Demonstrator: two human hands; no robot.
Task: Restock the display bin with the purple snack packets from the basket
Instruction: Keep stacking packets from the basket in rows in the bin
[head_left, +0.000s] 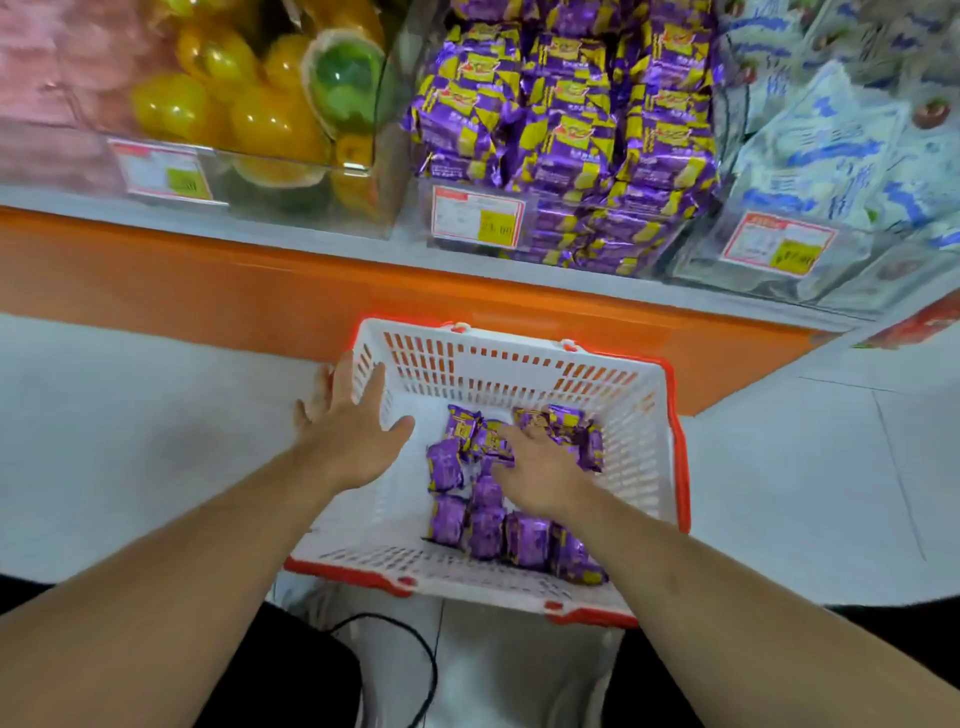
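Right hand grasps purple packets inside the white basket; left hand hovers flat above its rim.

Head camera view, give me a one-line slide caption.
Right hand reaches among purple snack packets in white plastic basket; open left hand hovers at its rim.

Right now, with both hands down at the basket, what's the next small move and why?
Probably close the right hand around the purple packets beneath it and lift. It already rests on them in the basket, while the left hand hovers open at the rim, and the display bin is above.
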